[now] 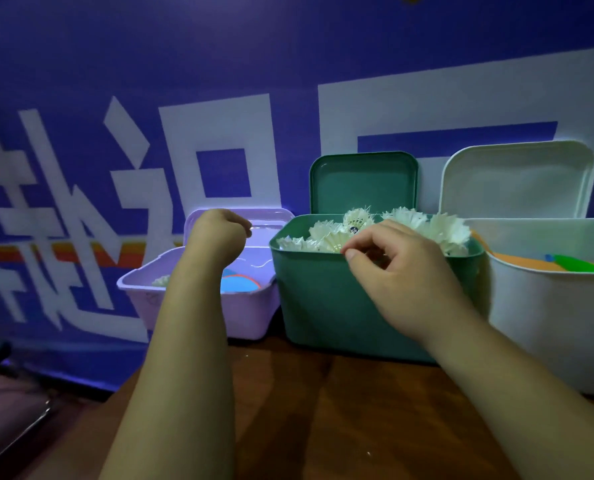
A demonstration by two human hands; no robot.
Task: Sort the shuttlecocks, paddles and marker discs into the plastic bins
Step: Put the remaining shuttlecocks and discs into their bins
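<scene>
Currently, shuttlecocks (410,225) are heaped in the green bin (323,306), discs (240,285) lie in the purple bin (247,313), paddles (579,265) in the white bin (548,323). The right hand (399,271) is held at the green rim, the left hand (216,233) over the purple bin, fingers (352,253) of both curled (any hold cannot be told).

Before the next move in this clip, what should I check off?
1. Lids of purple bin, green bin, white bin open: ok.
2. Green bin holds only shuttlecocks: ok, as far as visible.
3. Purple bin free of shuttlecocks: not ok, a stray shuttlecock lies near the marker disc.
4. Empty left hand over purple bin: cannot tell.
5. Empty right hand at green bin's rim: cannot tell.
</scene>
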